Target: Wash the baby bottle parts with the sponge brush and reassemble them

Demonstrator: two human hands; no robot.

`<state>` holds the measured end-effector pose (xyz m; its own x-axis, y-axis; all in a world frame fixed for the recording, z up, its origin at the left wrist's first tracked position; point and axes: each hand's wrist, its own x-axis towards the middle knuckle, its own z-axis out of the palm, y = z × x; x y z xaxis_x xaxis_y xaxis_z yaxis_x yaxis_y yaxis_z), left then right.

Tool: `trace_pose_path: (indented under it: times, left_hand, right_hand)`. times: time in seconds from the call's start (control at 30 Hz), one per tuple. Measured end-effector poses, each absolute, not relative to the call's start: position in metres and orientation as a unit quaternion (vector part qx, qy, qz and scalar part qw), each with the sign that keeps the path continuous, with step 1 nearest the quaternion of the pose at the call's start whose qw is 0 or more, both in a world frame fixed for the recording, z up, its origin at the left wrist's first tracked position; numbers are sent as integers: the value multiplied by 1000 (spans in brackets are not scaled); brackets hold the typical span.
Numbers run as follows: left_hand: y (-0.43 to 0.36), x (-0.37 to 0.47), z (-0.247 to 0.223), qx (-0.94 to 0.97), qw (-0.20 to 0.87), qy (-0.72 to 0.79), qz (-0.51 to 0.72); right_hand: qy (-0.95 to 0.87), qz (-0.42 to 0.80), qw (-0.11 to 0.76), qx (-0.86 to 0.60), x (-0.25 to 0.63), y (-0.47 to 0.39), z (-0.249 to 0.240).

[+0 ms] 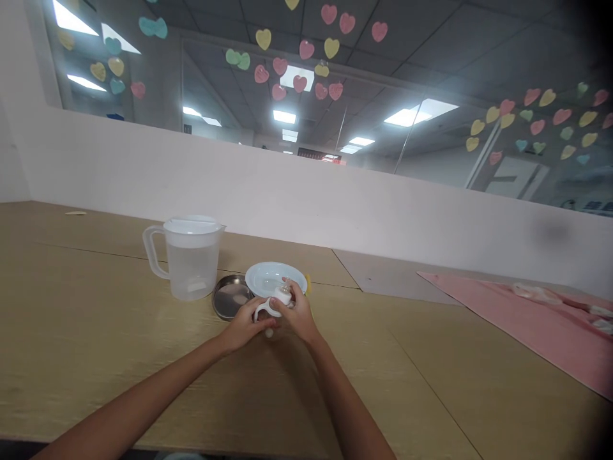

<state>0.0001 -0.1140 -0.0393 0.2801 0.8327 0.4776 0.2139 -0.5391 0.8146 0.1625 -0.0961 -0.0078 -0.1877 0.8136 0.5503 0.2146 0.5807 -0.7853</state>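
Note:
Near the middle of the table, a small white object with a curved handle and a clear top (282,294) is between my two hands. My left hand (245,324) is closed around its white handle on the left. Against its right side, my right hand (299,314) grips the white part by the clear top. A pale blue-white bowl (258,276) stands just behind my hands, partly covered by them. Beside the bowl on the left is a round metal dish (228,295). Below my hands hangs or rests a small pale round piece, too small to make out.
A clear lidded pitcher with a handle (192,262) stands on the wooden table (96,332) at the left. A pink cloth (531,319) with plastic-wrapped items lies at the right. Behind the table is a low white wall (268,191) under glass with heart stickers.

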Motion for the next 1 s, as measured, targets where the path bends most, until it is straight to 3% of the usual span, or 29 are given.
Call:
trace_pose_path:
  times: [0.37,0.67,1.0]
  left_hand:
    - [-117,1,-33,733,327,339,490]
    - [-116,1,-34,732,329,358,477]
    - [-117,1,-33,739,314,355,478]
  right_hand:
    - [-587,341,656,-330,171,-90,13]
    - [-533,108,760,-355,173,-99,17]
    - [-474,122,796,-356,174,-70,35]
